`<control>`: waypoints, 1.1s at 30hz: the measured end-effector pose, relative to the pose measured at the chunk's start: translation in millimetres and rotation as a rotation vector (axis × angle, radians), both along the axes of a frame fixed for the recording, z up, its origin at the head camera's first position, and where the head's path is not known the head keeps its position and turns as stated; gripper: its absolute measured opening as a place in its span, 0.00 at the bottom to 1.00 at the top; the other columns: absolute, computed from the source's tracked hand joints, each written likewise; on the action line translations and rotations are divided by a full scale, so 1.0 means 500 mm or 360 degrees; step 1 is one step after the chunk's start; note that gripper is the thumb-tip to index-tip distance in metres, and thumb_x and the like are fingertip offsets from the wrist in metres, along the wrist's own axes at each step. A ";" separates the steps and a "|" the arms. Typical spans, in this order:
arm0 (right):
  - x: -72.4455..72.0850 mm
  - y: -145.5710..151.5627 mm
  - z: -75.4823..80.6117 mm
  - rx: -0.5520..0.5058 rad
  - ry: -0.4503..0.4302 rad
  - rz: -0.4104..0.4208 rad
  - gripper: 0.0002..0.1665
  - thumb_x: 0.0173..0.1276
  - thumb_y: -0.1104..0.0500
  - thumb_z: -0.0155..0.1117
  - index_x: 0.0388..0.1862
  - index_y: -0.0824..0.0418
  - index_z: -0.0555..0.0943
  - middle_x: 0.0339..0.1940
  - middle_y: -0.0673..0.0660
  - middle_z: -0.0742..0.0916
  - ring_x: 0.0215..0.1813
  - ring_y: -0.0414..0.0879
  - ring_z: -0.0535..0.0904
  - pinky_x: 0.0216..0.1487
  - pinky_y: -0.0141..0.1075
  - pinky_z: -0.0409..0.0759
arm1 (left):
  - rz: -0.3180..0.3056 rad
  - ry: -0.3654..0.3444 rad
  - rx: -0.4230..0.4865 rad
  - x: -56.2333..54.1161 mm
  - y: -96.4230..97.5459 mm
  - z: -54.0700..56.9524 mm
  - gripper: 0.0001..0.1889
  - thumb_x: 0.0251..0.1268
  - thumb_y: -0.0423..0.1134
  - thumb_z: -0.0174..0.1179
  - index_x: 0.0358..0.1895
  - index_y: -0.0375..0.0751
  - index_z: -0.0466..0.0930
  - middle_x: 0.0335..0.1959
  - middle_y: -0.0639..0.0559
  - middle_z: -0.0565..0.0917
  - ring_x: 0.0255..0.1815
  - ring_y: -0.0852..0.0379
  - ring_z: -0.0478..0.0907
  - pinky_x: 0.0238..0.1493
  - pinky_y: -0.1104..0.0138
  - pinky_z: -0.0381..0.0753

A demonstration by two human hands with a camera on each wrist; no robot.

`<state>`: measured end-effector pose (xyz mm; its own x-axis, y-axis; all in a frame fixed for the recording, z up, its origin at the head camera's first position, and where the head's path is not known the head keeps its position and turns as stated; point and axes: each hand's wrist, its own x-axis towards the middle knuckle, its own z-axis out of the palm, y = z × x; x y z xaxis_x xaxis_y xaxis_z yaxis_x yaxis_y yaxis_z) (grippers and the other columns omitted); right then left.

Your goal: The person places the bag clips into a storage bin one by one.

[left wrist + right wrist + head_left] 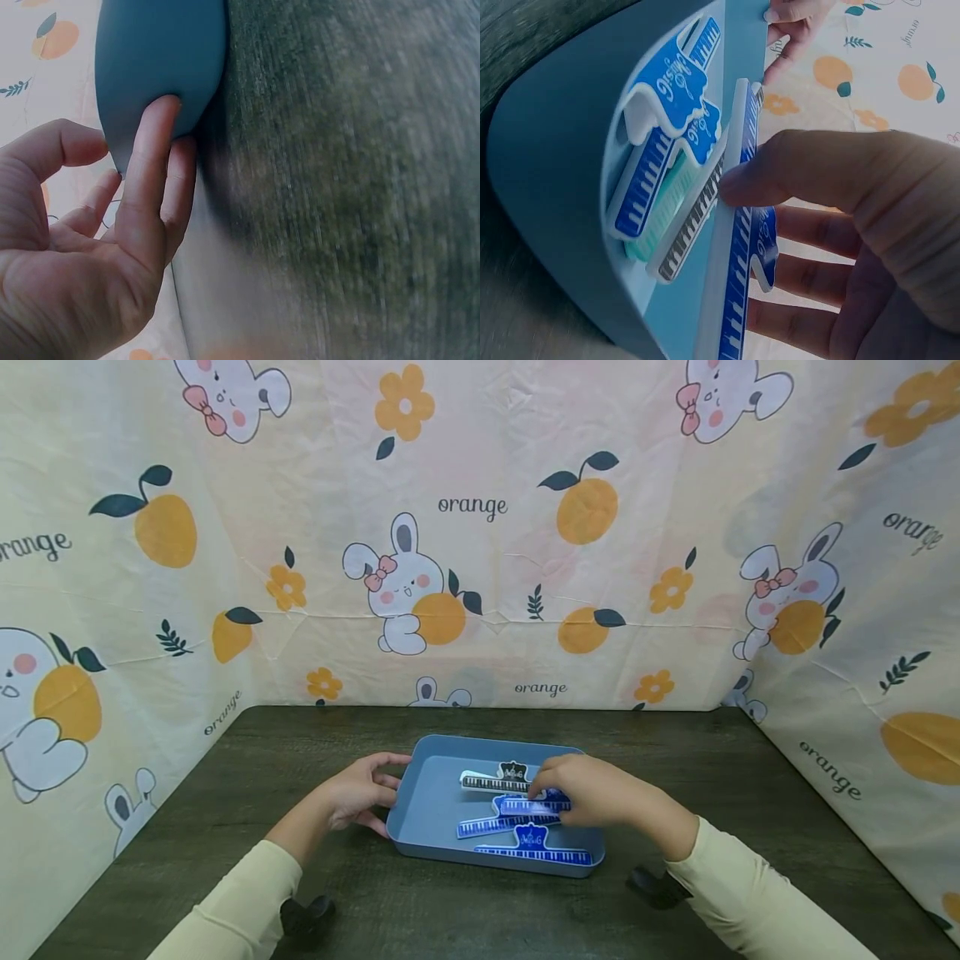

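A blue-grey tray (427,793) holds several piano-keyboard clips with handles marked "Music". My right hand (592,789) reaches over its right side. There the thumb and fingers pinch a long blue keyboard clip (733,300), its handle showing behind the strip. Under it lie a black-keyed clip (682,247) and a pale teal clip (660,206). Another blue clip (532,853) leans along the tray's near wall. My left hand (352,793) is at the tray's left end, its fingers extended against the outer wall in the left wrist view.
The tray stands on a dark wood-grain table (360,902). Behind and on both sides hangs a cloth (480,568) printed with rabbits and oranges. A dark device (307,918) is at the left wrist and another (658,889) at the right.
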<state>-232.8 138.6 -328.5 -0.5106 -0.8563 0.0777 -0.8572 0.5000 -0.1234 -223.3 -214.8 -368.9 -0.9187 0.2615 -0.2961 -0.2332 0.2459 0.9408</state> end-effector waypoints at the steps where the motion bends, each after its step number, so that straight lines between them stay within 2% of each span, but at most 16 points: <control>1: 0.000 -0.004 0.000 -0.0001 0.0001 0.0005 0.20 0.52 0.70 0.70 0.45 0.57 0.86 0.46 0.51 0.85 0.51 0.47 0.80 0.49 0.42 0.82 | -0.0006 0.0003 0.0008 0.000 -0.001 -0.001 0.38 0.58 0.22 0.56 0.74 0.37 0.56 0.54 0.33 0.77 0.43 0.44 0.82 0.27 0.52 0.86; 19: -0.008 -0.080 -0.010 0.0122 0.0005 0.0046 0.20 0.53 0.69 0.71 0.45 0.56 0.87 0.43 0.50 0.85 0.45 0.43 0.80 0.46 0.36 0.82 | -0.0023 -0.0011 0.0030 -0.006 -0.004 -0.003 0.38 0.58 0.21 0.55 0.74 0.37 0.56 0.55 0.33 0.77 0.44 0.44 0.82 0.27 0.51 0.86; 25: -0.011 -0.086 -0.016 0.0106 0.0070 0.0047 0.20 0.54 0.74 0.65 0.45 0.59 0.87 0.43 0.53 0.86 0.47 0.46 0.82 0.47 0.38 0.83 | -0.0029 -0.0020 0.0044 -0.007 -0.005 -0.003 0.39 0.58 0.21 0.55 0.75 0.37 0.55 0.55 0.33 0.77 0.44 0.43 0.82 0.27 0.51 0.86; 33: -0.010 -0.078 -0.013 0.0059 0.0076 0.0073 0.19 0.56 0.71 0.68 0.47 0.59 0.86 0.43 0.53 0.85 0.48 0.47 0.81 0.47 0.38 0.83 | -0.0023 -0.0021 0.0034 -0.009 -0.005 -0.003 0.38 0.59 0.21 0.55 0.74 0.38 0.55 0.55 0.33 0.77 0.45 0.43 0.82 0.27 0.51 0.86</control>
<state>-237.6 99.6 -335.2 -0.4672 -0.8814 0.0689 -0.8838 0.4635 -0.0641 -227.9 -217.3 -370.5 -0.9107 0.2814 -0.3023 -0.2421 0.2292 0.9428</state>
